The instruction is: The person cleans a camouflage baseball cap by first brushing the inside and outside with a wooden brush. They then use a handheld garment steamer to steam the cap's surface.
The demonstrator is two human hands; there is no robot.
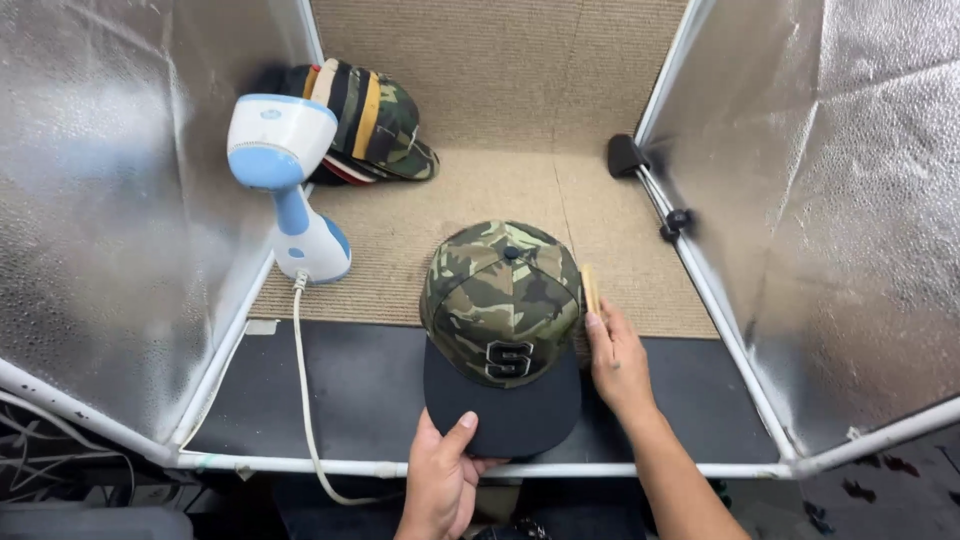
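Hidden: the wooden brush [590,288] is mostly covered by the cap's crown and the right hand [617,358]; bristles not visible. The stack of caps [372,122] sits partly behind the steamer [285,180].

Camouflage cap [503,322]: long axis runs front to back, black brim pointing toward the person, crown toward the rear wall. Green-brown camouflage crown, black top button, embroidered letter on the front. Rests at the near edge of the tan mat [520,200].

Left hand [440,478] pinches the brim's near edge, thumb on top. Right hand grasps the brush against the crown's right side.
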